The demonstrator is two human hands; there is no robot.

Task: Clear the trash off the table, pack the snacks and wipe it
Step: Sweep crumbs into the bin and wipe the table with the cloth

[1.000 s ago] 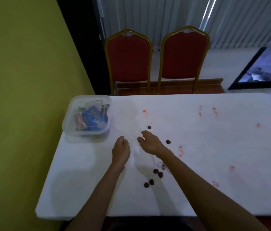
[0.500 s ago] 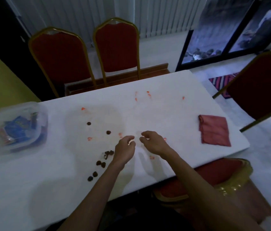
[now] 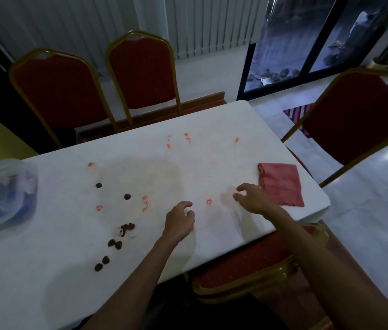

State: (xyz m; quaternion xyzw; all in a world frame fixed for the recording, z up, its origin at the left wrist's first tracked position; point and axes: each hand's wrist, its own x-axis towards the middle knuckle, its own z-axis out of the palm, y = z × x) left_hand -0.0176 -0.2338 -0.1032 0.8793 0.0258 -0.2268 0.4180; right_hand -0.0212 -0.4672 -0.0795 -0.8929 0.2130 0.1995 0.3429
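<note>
Your right hand [image 3: 253, 200] hovers open-fingered near the worktop [image 3: 45, 294] front edge, just beside the red cloth [image 3: 281, 184]; left hand [image 3: 180, 221] loosely curled, empty.

— Dim in here; what light there is falls bluish from the dark-framed glass door [image 3: 312, 44].

— Soft shadows pool on the white tabletop [image 3: 212, 163]. Its left edge smears, and the gold-framed red chairs [image 3: 140, 70] bow outward.

Head camera looks steeply down, close over the table [image 3: 212, 129].
</note>
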